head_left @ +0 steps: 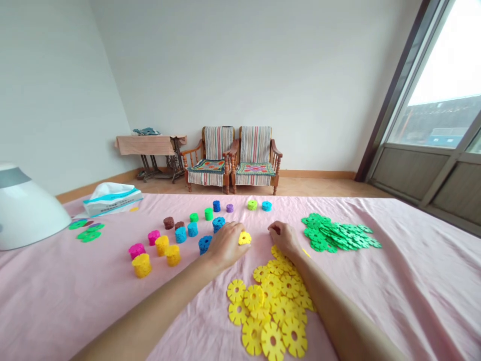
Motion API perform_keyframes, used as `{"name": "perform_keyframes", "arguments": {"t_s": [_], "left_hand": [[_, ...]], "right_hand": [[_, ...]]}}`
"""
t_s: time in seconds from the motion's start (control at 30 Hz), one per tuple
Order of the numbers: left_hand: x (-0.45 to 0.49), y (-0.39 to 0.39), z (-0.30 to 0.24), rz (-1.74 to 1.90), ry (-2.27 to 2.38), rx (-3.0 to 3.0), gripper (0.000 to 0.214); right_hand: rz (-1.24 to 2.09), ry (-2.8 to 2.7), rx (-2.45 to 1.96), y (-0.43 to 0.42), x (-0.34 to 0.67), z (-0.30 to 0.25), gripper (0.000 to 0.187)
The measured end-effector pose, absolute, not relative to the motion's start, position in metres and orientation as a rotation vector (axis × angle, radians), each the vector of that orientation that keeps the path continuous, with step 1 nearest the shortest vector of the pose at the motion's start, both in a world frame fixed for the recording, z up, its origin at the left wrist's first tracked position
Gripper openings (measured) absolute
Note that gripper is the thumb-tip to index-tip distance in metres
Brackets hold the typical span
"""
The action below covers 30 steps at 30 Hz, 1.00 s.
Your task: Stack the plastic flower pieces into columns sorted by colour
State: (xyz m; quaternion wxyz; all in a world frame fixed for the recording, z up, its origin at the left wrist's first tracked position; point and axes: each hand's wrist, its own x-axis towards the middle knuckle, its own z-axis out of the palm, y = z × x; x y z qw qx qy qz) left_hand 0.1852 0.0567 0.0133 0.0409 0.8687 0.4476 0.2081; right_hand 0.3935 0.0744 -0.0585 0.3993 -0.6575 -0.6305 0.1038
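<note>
My left hand (227, 244) is closed around a yellow notched disc (245, 237), perhaps the top of a small stack. To the right, my right hand (284, 237) has its fingers curled together; anything they hold is hidden. Beneath and in front of that hand spreads a loose pile of yellow notched discs (271, 287), and one more yellow disc (306, 253) peeks out past the right wrist. Close by the left hand stand dark blue disc stacks (205, 243) and light blue stacks (181, 234).
Several yellow stacks (142, 265), pink stacks (137, 250), brown stacks (169, 222) and green stacks (208, 214) stand at left. A heap of green discs (334, 234) lies right. A tissue pack (111, 199) and a white rounded object (28, 215) occupy the far left of the pink cloth (406, 281).
</note>
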Motion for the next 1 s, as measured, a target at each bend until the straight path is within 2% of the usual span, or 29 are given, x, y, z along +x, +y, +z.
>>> {"name": "perform_keyframes", "arguments": {"t_s": [0.27,1.0], "left_hand": [[0.191,0.077,-0.006,0.559,1.505,2.62,0.015],[0.195,0.089,-0.008,0.511,1.522,2.556,0.02]], "right_hand": [[0.239,-1.604,-1.661,0.073,0.393,-0.058,0.019],[0.249,-1.61,-1.668,0.072,0.392,-0.055,0.019]]}}
